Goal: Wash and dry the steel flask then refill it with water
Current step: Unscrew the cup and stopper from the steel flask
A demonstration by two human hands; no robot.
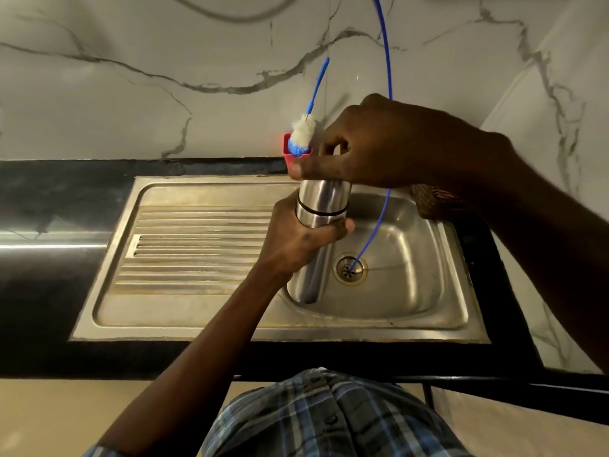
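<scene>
A steel flask (313, 268) stands upright over the left edge of the sink basin (412, 275). My left hand (296, 239) is wrapped around its middle, just below two dark rings. My right hand (389, 150) is clamped over the top of the flask, on its steel cap (324, 196); the mouth is hidden under the fingers. A thin blue tube (384, 61) hangs from above and ends at the drain (350, 269).
A bottle brush (304, 130) with a blue handle stands in a red holder (290, 153) behind the flask. A ribbed steel draining board (197, 245) lies to the left. A brown cloth (431, 201) sits at the sink's back right. Black counter (49, 209) surrounds the sink.
</scene>
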